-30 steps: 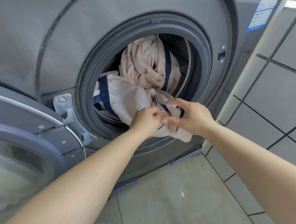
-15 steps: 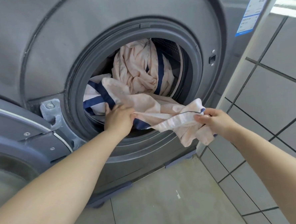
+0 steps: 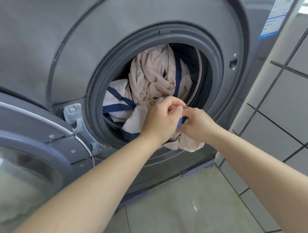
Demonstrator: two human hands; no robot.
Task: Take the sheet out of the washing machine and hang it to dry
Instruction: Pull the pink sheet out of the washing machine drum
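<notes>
Pale pink sheet (image 3: 152, 75) with navy stripes, bunched in the drum of the washing machine (image 3: 161, 13), one fold spilling over the lower lip of the grey door seal (image 3: 94, 94) and hanging just below the hands. Mostly still inside; only that lower fold out in front of the opening.

Half a second back, stretched wide between two separated hands, a long band of cloth drawn out to the right of the opening. Now gathered again: both hands brought together at the lower right of the opening, touching or nearly so, the drawn-out band collapsed into a wad beneath them.

Left hand (image 3: 160, 119) with fingers curled, pinching cloth near the top of the fold. Right hand (image 3: 195, 124) just beside it, fingers curled round a navy-striped edge of the same sheet. Exact finger placement partly hidden by the knuckles.

Both bare forearms reaching up from the bottom of the view toward the opening.

Open door (image 3: 26, 160) swung out at left, glass porthole blurred, hinge bracket (image 3: 73, 114) bolted beside the seal. Blue-and-white label (image 3: 278, 9) at upper right on the machine front. Grey tiled wall (image 3: 292, 99) to the right, tiled floor (image 3: 173, 214) below.
</notes>
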